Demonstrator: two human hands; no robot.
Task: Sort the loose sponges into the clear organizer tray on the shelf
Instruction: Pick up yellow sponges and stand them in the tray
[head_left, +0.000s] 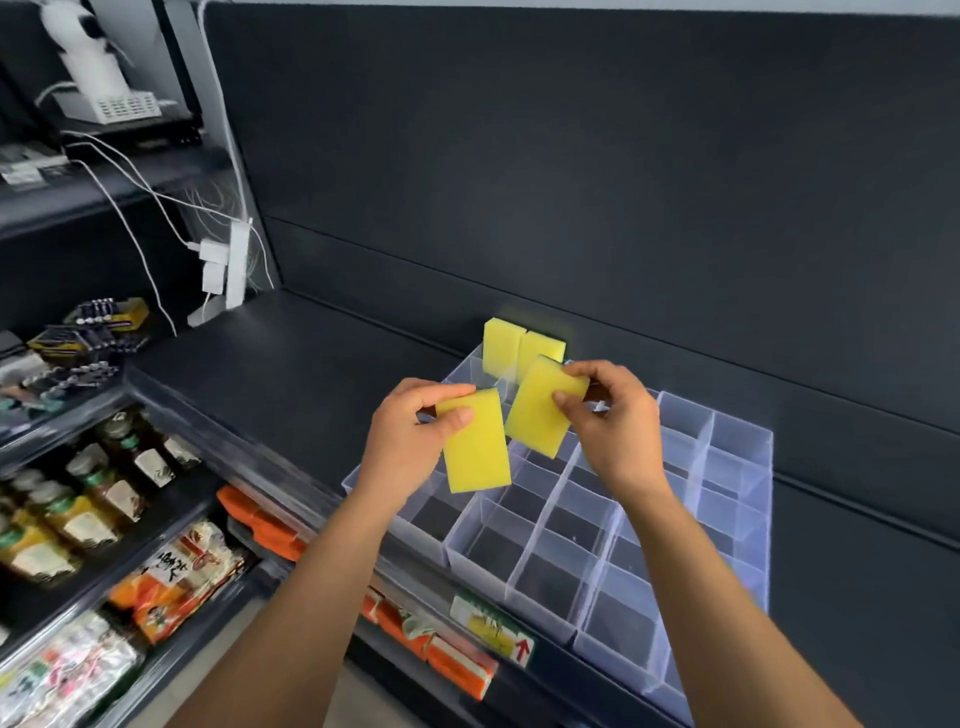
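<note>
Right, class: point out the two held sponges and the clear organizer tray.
Left held sponge (480, 457), head view, lower face.
Right held sponge (535, 421), head view, centre.
Clear organizer tray (550, 579), head view, bare compartment floor.

Bottles (111, 483), snack packets (176, 582), power strip (236, 265) at left.

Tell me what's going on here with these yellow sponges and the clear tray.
A person is loading a clear plastic organizer tray on a dark shelf. The left hand pinches one yellow rectangular sponge, and the right hand pinches a second yellow sponge; both are held above the tray. Two more yellow sponges already stand upright in the tray's far-left compartments. The compartments that can be seen into hold nothing.
</note>
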